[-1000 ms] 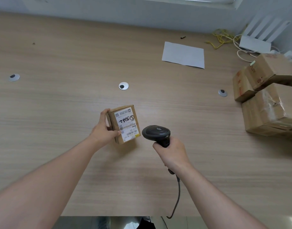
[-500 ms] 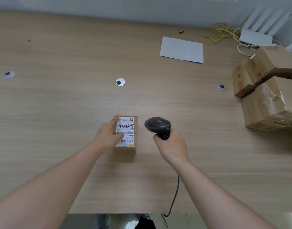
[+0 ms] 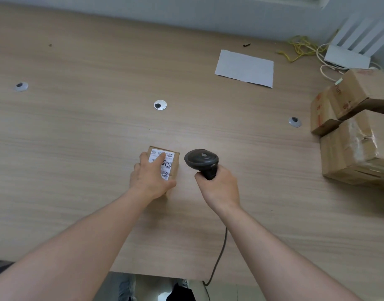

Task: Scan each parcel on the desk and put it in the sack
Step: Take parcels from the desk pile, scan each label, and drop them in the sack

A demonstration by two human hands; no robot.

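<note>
The left hand (image 3: 151, 178) clasps the small parcel (image 3: 172, 168) from above; just right, the right hand (image 3: 219, 187) grips the scanner (image 3: 201, 160) handle.

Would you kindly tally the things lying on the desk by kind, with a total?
Cardboard parcels: 4 (small parcel under the left hand; stacked parcels)
Barcode scanner: 1, gripped by the right hand
White paper sheet: 1
Round cable grommets: 3 ()
White router: 1
Total: 10
</note>
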